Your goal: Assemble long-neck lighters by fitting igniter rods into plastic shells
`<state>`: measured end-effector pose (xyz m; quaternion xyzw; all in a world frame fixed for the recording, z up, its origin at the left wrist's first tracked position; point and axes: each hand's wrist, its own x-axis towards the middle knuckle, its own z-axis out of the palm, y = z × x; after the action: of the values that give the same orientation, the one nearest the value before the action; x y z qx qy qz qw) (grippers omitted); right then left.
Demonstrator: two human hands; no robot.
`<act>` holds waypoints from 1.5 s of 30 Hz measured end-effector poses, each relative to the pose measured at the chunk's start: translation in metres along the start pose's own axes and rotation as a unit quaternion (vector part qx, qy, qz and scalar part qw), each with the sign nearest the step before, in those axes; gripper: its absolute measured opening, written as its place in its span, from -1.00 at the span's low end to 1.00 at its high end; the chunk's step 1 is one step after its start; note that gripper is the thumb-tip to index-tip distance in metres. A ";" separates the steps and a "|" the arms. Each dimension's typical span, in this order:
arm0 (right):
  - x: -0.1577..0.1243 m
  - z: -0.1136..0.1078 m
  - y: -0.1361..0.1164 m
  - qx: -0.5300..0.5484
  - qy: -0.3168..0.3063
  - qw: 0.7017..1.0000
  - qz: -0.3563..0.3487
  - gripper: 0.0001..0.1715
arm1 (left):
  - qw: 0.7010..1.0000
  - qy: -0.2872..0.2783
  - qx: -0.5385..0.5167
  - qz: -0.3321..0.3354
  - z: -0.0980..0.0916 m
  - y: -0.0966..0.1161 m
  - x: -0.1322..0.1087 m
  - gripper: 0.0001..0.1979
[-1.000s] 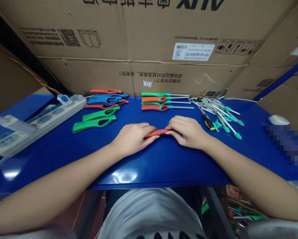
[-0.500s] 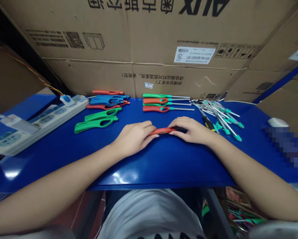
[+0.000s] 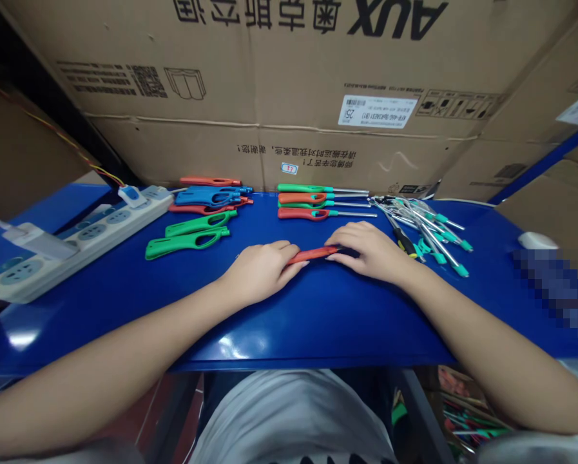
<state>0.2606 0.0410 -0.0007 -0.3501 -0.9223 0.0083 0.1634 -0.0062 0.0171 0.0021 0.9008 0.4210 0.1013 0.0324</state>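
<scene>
An orange-red lighter handle (image 3: 312, 254) is held level between my two hands, just above the blue table. My left hand (image 3: 262, 267) is closed around its left end, thumb underneath. At its right end, my right hand (image 3: 366, 251) pinches with thumb and fingers; something dark shows under these fingers, too hidden to name. Beyond my hands lie several long-necked lighters (image 3: 312, 214) with metal tubes, in green, orange and red. To the left are several handles without tubes, including a green handle (image 3: 187, 243) and a blue handle (image 3: 209, 194).
A pile of metal tubes with teal ends (image 3: 438, 235) lies at the right, beside a black-and-yellow screwdriver (image 3: 403, 241). On the left stands a white power strip (image 3: 86, 241) with plugs. A large cardboard box (image 3: 293, 84) walls off the back of the blue table (image 3: 289, 328).
The lighter handle has turned slightly between my hands and its teal part no longer shows. My right hand has shifted a little, covering more of the dark thing. The view has tilted slightly.
</scene>
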 end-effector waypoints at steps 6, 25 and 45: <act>-0.012 -0.012 0.036 -0.055 0.003 0.993 0.102 -0.37 | 0.999 0.020 0.005 -0.050 -0.005 -0.004 0.000 -0.68; -0.003 -0.003 0.005 0.040 0.024 0.998 -0.034 -0.58 | 0.998 0.008 -0.060 -0.019 -0.006 0.000 0.000 -0.69; -0.007 0.007 0.003 -0.097 0.106 0.974 -0.174 -0.77 | 0.931 -0.047 -0.351 -0.089 0.006 -0.014 0.006 -0.55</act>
<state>0.2647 0.0394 -0.0096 -0.1974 -0.9428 -0.1469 0.2247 -0.0119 0.0309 -0.0044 0.7944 0.4349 0.1968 0.3757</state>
